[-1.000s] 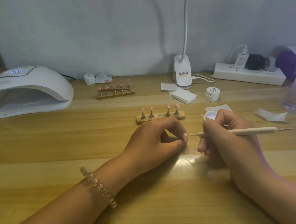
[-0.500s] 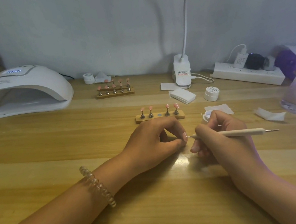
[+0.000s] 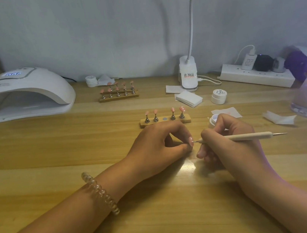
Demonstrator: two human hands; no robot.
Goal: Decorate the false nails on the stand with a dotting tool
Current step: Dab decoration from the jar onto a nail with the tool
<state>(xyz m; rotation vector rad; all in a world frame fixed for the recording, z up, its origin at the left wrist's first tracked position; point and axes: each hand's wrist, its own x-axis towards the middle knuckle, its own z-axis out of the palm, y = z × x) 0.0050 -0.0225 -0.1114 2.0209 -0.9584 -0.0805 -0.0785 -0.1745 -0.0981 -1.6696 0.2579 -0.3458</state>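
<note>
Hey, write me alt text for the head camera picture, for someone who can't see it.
A person's left hand pinches a pink false nail over a wooden table while the right hand holds a dotting tool with its tip at the nail. Behind them, a wooden stand holds four pink nails and one empty spot; a white nail lamp sits far left.

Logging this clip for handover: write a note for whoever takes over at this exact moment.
Left hand pinches a pink false nail. Right hand holds the dotting tool, tip at that nail.
Near stand: four nails on it, middle slot empty.
Done: the dotted nails, the two on the right, carry white dots.
Left: finish the held nail, set it in the empty slot, then dot the plain nails on the left.
</note>
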